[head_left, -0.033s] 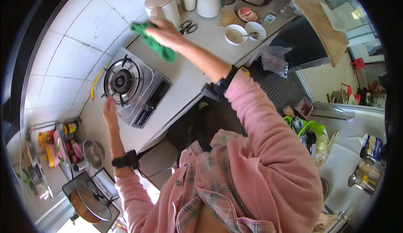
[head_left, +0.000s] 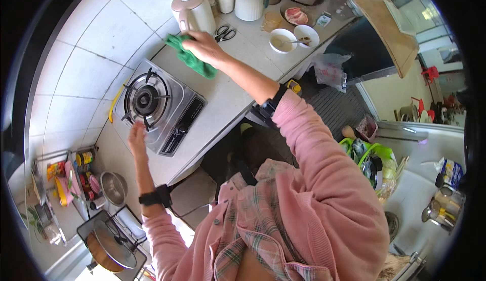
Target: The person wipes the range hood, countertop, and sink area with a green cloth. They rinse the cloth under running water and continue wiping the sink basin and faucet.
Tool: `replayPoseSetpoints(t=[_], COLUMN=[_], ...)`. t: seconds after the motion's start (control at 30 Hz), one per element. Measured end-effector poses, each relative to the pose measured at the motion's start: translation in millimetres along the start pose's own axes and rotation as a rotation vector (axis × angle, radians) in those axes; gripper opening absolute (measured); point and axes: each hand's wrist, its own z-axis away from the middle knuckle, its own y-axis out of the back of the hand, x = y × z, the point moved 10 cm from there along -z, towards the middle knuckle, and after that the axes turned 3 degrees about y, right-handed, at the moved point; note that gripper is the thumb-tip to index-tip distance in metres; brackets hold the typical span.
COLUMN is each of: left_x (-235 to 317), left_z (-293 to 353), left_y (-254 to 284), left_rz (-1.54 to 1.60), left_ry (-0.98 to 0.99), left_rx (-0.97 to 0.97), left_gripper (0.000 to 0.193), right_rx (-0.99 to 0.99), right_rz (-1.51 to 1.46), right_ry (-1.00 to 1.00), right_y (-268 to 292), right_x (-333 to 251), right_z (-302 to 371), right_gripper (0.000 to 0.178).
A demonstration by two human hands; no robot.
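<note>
My right hand [head_left: 204, 47] grips a crumpled green cloth [head_left: 188, 58] above the counter, between the gas stove and the beige kettle. Part of the cloth hangs out below my fingers. Over the near left edge of the silver single-burner gas stove [head_left: 183, 90], my left hand [head_left: 137, 140] holds nothing, its fingers loosely stretched and slightly blurred. The black burner [head_left: 146, 100] carries no pot. Just past my right hand stands the beige kettle [head_left: 195, 10], its handle close to my fingers. Black-handled scissors [head_left: 226, 32] lie beside that hand.
Two white bowls [head_left: 283, 41], a plate with pinkish meat [head_left: 296, 16] and a white-green pitcher [head_left: 249, 0] occupy the far counter. A yellow hose [head_left: 117, 101] runs behind the stove by the tiled wall. A metal strainer [head_left: 114, 188] and lidded pan [head_left: 109, 245] sit at lower left.
My right hand and the green cloth have shifted slightly right and nearer. My left hand has drawn a little back toward me and to the right.
</note>
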Motion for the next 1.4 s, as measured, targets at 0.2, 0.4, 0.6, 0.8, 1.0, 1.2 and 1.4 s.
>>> replayPoseSetpoints(t=[0.2, 0.4, 0.6, 0.8, 1.0, 1.2, 1.4], left_x=[-73.5, -138.9, -158.4, -147.2, -148.3, -153.1, -159.1], left_z=[54.4, 88.4, 83.2, 74.5, 69.3, 70.1, 70.4], left_y=[-114.5, -173.0, -176.2, -192.0, -188.7, -193.7, -190.8], left_rz=[0.371, 0.511, 0.746, 1.174, 1.255, 1.255, 1.266], left_ry=[0.260, 0.632, 0.682, 0.604, 0.580, 0.542, 0.492], left_rx=[-0.475, -0.482, -0.301, -0.315, -0.258, -0.298, -0.253], left_gripper=[0.042, 0.040, 0.038, 0.028, 0.028, 0.025, 0.016], right_rx=[0.283, 0.486, 0.509, 0.265, 0.290, 0.554, 0.269], right_rz=[0.288, 0.845, 1.187, 0.825, 0.754, 1.248, 1.039], right_ry=[-0.125, 0.184, 0.387, 0.455, 0.324, 0.173, 0.325], right_y=[117.9, 217.8, 203.1, 61.5, 117.8, 219.8, 107.3], right_x=[135.3, 199.4, 259.8, 246.4, 213.2, 223.3, 245.3], right_z=[12.9, -35.6, -27.3, 22.9, 36.7, 94.7, 59.4], right_gripper=[0.028, 0.034, 0.028, 0.033, 0.033, 0.034, 0.033])
